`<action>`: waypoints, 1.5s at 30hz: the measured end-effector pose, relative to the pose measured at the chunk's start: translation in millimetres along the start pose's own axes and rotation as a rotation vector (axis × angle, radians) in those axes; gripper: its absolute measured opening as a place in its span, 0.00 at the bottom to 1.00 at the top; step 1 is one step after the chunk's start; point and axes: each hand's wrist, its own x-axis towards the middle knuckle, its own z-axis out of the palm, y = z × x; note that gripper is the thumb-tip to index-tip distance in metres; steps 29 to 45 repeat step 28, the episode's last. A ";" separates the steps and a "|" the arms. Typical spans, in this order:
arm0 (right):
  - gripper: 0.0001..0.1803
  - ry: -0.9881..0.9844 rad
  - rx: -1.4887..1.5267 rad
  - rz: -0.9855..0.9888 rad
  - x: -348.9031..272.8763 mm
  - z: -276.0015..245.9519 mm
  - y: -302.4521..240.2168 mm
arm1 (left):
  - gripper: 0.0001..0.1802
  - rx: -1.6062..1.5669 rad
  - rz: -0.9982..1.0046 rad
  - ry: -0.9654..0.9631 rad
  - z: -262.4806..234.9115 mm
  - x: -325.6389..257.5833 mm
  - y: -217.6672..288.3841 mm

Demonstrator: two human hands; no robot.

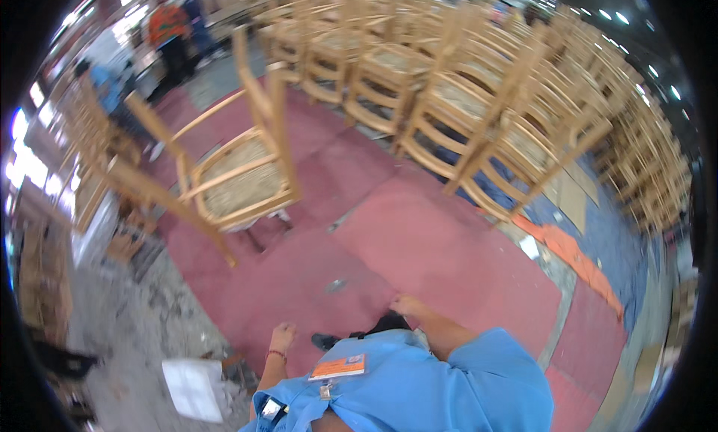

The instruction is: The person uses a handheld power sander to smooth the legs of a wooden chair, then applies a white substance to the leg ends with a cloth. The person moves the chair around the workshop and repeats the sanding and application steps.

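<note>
My left hand [283, 335] hangs low at my side, a red band round its wrist. Its fingers look curled in, and nothing shows in them. In front of my waist is my right hand [405, 305], also loosely closed with no object visible. Neither hand touches a chair. Ahead to the left, an unpainted wooden chair [238, 129] with a woven seat lies tipped on a support, legs sticking out. The support beneath it is mostly hidden. Red matting [426, 238] covers the floor between me and the chairs.
Rows of wooden chairs [456, 96] stand across the far side, with tall stacks [636, 140] at right. An orange cloth strip [572, 256] lies beside blue sheeting [624, 260]. A white sheet [193, 391] lies at lower left. Several people, one in an orange top [167, 25], are far left.
</note>
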 end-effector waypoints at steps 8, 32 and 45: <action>0.24 0.273 0.330 0.093 -111.6 -63.1 118.4 | 0.13 0.522 -0.023 -0.226 201.1 21.7 28.2; 0.20 0.967 1.295 0.673 -463.2 -229.2 570.9 | 0.18 1.322 0.530 -0.883 922.1 51.6 157.6; 0.20 0.967 1.295 0.673 -463.2 -229.2 570.9 | 0.18 1.322 0.530 -0.883 922.1 51.6 157.6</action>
